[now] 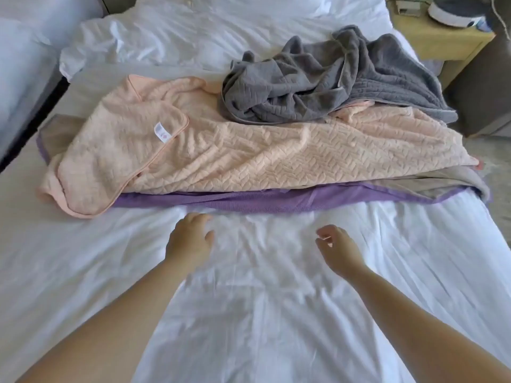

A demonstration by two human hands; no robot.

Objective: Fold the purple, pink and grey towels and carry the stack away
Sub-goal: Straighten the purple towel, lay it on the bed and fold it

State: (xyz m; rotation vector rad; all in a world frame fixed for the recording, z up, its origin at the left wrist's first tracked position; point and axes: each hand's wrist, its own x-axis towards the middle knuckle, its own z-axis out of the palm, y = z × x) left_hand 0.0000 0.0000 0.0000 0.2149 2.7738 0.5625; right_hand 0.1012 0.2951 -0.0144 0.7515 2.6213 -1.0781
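Head view, bed: white sheet (249,305), wrinkled, with all three towels heaped across it.
Purple towel (249,202): lowest layer, spread flat, only its near edge and ends showing.
Pink towel (235,150): rumpled on top of the purple one, left corner folded over (a white tag (161,133) shows there).
Grey towel (318,87): crumpled on the pink one's far right part.
Left hand (190,239): fingers loosely curled, holding nothing, just short of the purple edge.
Right hand (336,250): blurred, fingers relaxed, empty, over bare sheet.
Nightstand (448,40): far right, beside the bed.
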